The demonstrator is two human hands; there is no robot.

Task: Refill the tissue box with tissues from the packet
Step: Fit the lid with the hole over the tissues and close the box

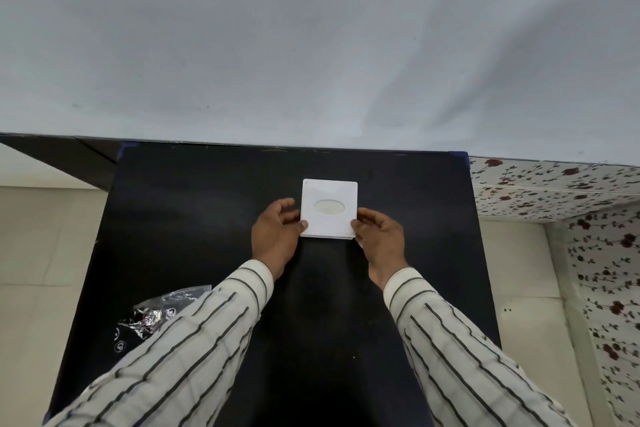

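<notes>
Here, the white tissue box point(329, 208) lies flat near the centre of the black table point(194, 218), its oval dispensing opening point(329, 207) facing up and showing a pale sheet within. The left hand point(275, 236) pinches the box's near left corner, thumb on the top face and fingers curled at the side; the right hand point(379, 236) clasps the near right corner likewise, thumb on top. Both striped sleeves point(194, 340) reach in from the lower edge. Whether the lid is seated cannot be told. Well apart, at the table's near left, lies the crumpled clear plastic packet point(162, 312), apparently emptied. The step in hand is judged to be closing or squaring the filled box. Done well, it calls for even pressure at both corners, the top kept level, and the top sheet left reachable through the oval.
</notes>
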